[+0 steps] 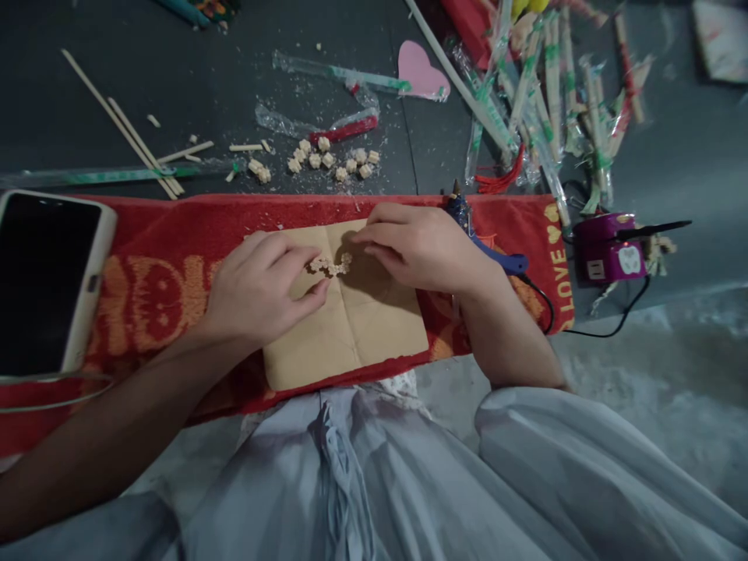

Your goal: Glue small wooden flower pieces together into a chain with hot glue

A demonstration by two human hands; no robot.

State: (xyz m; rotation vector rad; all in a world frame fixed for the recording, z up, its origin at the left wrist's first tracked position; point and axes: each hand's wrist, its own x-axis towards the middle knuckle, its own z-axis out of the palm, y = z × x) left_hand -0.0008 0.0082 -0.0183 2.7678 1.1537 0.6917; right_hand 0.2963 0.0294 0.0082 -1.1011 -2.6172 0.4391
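A small curved row of pale beads (331, 266) lies on the creased brown paper (377, 335), across its middle fold, between the two hands. The left hand (260, 284) is open, thumb and forefinger parted at the row's left end. The right hand (418, 241) has bent fingers near the other end; whether they grip anything I cannot tell. The widest stretch of paper for moving is on the near side, between row and lap, where the paper's lower edge comes close to the edge of the red towel (192, 210). Past the towel's far edge, more beads (316, 160) sit in small clusters on the dark table (234, 101). Room is tighter to the right, where the glue gun (491, 251) lies just beside the right wrist. The phone (47, 280) lies well left of the paper
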